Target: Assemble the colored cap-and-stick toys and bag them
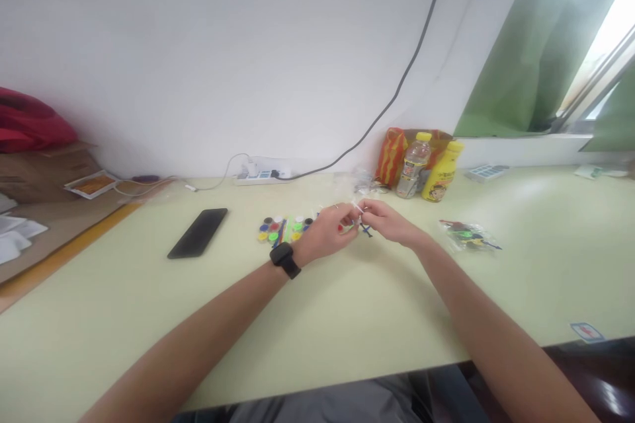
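Note:
Both hands meet above the middle of the table. My right hand (pixel 389 220) is closed in a pinch on a thin white plastic piece (pixel 358 207). The fingers of my left hand (pixel 328 232) are closed around the same piece from the other side, and they hide part of it. Just under the fingertips a dark blue plastic piece (pixel 366 231) shows. Left of my left hand lie several round coloured discs (pixel 274 236) in yellow, green, blue, black, white and red, with coloured strips (pixel 284 230) among them.
A clear bag of coloured plastic pieces (pixel 469 236) lies to the right. Behind stand a clear bottle (pixel 413 168), a yellow bottle (pixel 443 172) and a red-yellow bag (pixel 390 157). A black phone (pixel 198 233) lies left; a power strip (pixel 262 176) sits by the wall.

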`<state>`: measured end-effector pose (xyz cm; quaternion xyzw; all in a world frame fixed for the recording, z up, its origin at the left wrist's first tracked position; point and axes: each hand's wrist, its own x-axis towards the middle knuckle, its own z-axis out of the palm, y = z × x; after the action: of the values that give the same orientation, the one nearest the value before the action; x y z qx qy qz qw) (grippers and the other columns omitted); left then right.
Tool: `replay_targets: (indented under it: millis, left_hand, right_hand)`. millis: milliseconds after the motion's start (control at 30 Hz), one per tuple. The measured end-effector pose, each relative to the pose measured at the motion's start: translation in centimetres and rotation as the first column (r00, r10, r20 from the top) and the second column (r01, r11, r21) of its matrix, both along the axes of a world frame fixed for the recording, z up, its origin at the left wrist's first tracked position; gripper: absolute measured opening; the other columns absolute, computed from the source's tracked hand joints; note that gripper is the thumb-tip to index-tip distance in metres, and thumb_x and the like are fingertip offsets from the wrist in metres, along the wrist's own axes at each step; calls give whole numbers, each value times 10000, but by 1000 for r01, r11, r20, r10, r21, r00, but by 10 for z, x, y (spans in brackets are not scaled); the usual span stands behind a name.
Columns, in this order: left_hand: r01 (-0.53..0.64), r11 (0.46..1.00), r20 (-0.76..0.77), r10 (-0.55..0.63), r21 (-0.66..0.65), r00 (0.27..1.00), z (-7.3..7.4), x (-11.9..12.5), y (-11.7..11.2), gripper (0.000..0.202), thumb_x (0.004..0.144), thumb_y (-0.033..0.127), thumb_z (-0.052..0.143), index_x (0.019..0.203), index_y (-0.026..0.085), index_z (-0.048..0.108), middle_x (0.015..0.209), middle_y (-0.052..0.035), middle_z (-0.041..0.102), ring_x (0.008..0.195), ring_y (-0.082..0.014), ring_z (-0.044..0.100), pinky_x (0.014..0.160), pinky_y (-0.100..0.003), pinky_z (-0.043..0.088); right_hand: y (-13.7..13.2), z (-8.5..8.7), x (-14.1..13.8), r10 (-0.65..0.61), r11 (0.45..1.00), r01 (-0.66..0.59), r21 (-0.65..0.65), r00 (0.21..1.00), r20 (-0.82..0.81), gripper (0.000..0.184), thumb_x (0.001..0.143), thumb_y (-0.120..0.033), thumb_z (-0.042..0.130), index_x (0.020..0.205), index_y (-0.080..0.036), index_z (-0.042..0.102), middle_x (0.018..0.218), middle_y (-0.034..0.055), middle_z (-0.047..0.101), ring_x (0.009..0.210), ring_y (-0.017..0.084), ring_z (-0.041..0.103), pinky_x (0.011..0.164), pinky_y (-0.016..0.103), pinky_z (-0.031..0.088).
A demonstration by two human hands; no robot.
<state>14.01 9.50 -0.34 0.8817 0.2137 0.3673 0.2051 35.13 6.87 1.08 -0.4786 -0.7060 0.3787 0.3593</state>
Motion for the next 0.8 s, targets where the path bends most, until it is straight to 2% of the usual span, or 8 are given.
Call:
replay_targets:
  millis: [100, 200, 267, 333, 467, 567, 667, 800]
  left_hand:
    - [-19, 999, -116, 24, 40, 993, -5, -1, -3, 139, 854, 143, 622, 970, 213, 593, 918, -21, 686, 850, -189, 656, 807, -328, 526]
    - [-18, 999, -242, 28, 45, 970, -13, -1, -11, 114, 889, 169, 598, 991, 219, 603, 929, -32, 680, 876, -207, 653, 833, -348, 516]
    - [1, 998, -307, 16, 56, 952, -17, 0, -16, 168, 936, 186, 560, 1081, 230, 633, 989, -53, 687, 934, -226, 652, 850, -358, 518]
    - [21, 994, -353, 17, 105, 936, -18, 1, -19, 196, 967, 196, 538, 1116, 234, 659, 1007, -74, 686, 997, -248, 640, 867, -370, 516]
    - [40, 967, -410, 68, 250, 909, -16, 2, -16, 125, 987, 217, 561, 967, 215, 684, 923, -86, 677, 1044, -277, 591, 918, -411, 486]
    - [-6, 942, -430, 159, 335, 889, -17, 2, -11, 185, 1031, 233, 527, 976, 210, 702, 1022, -102, 693, 1099, -296, 558, 953, -456, 461]
    - [-71, 920, -422, 244, 385, 873, -19, 0, -9, 198, 1046, 257, 526, 1069, 210, 718, 1143, -115, 681, 1151, -316, 532, 981, -493, 446]
    - [-119, 915, -391, 279, 387, 877, -19, -2, -9, 220, 1042, 295, 542, 1171, 210, 698, 1187, -120, 668, 1155, -322, 530, 980, -495, 451]
  right_hand:
    - [6, -9, 7, -89, 995, 77, 61, 970, 225, 193, 936, -252, 477, 1004, -199, 650, 823, 1, 648, 671, 142, 568, 586, 241, 439]
    - [12, -21, 19, -231, 972, 190, 136, 866, 443, 208, 975, -253, 482, 1053, -185, 663, 803, 14, 680, 631, 150, 593, 603, 258, 450]
    - [16, -27, 28, -264, 964, 219, 148, 826, 498, 194, 981, -281, 527, 1054, -185, 679, 772, 20, 692, 640, 166, 621, 640, 272, 467]
    - [19, -30, 35, -309, 951, 256, 174, 794, 523, 217, 979, -338, 578, 1088, -186, 690, 862, 58, 729, 779, 208, 680, 734, 299, 492]
    - [22, -32, 44, -484, 873, 409, 265, 656, 579, 399, 982, -486, 602, 1183, -149, 675, 1197, 198, 713, 1136, 338, 661, 918, 396, 482]
    - [21, -36, 41, -486, 857, 452, 248, 545, 684, 541, 952, -644, 602, 1123, -138, 687, 1188, 237, 707, 1130, 368, 671, 896, 405, 490]
    - [19, -42, 31, -406, 899, 385, 206, 562, 721, 536, 912, -646, 663, 1065, -133, 691, 1157, 242, 703, 1058, 357, 689, 838, 382, 488]
    - [20, -47, 16, -351, 933, 296, 203, 640, 683, 239, 949, -374, 674, 1030, -150, 688, 1121, 193, 716, 1020, 294, 686, 803, 324, 454]
